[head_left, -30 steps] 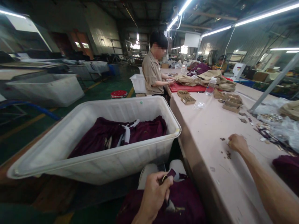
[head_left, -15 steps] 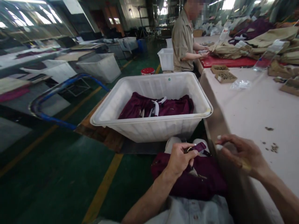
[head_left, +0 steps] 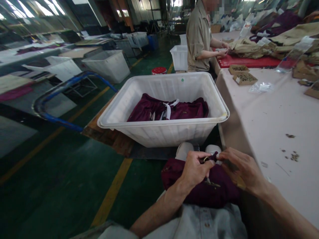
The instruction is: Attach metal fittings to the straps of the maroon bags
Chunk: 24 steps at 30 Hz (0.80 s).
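A dark maroon garment or bag (head_left: 204, 194) lies bunched across my lap, with a small metallic line on its front. Above it, my left hand (head_left: 195, 170) pinches a short maroon strap (head_left: 213, 156) that has a gold-coloured metal piece on it. The fingertips of my right hand (head_left: 241, 167) close on the free end of this strap, meeting the left fingers. White coverings show on the right fingertips. Part of the strap is hidden by the fingers.
Ahead stands a white plastic tub (head_left: 159, 134) holding maroon garments (head_left: 193, 109), on a cart with a blue handle (head_left: 59, 83). On the right-hand table (head_left: 271, 122) lie small metal parts (head_left: 294, 156) and cardboard boxes of studs (head_left: 245, 79). A co-worker (head_left: 199, 36) stands beyond the tub.
My right hand has moved left from beside the table edge to the strap end and closed on it. The left hand keeps its hold in nearly the same place.
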{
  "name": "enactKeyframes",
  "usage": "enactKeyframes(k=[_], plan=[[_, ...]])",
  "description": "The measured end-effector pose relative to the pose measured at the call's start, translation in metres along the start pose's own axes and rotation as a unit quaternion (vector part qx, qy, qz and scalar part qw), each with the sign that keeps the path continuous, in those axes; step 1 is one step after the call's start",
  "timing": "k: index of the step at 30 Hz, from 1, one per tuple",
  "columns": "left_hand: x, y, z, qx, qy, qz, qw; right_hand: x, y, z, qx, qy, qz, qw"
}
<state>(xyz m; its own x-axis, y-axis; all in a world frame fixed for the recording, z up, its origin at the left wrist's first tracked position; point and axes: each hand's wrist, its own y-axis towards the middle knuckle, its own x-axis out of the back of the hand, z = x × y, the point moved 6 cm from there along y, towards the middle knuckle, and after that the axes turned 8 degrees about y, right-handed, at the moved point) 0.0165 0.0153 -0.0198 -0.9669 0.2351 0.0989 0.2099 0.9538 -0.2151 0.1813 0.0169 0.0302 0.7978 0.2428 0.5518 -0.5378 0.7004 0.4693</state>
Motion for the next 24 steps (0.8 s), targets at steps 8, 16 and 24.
enactKeyframes(k=[8, 16, 24], plan=[[-0.006, 0.003, -0.003, -0.015, 0.016, 0.022, 1.0, 0.01, -0.006, -0.015, -0.078, 0.041, -0.008, 0.996], [-0.005, -0.003, -0.02, -0.109, 0.132, -0.018, 0.985, 0.014, -0.008, -0.026, -0.199, 0.116, -0.033, 0.972], [-0.007, -0.005, -0.031, -0.145, 0.166, 0.035, 0.975, 0.002, -0.017, -0.044, -0.288, 0.251, -0.033, 0.924]])
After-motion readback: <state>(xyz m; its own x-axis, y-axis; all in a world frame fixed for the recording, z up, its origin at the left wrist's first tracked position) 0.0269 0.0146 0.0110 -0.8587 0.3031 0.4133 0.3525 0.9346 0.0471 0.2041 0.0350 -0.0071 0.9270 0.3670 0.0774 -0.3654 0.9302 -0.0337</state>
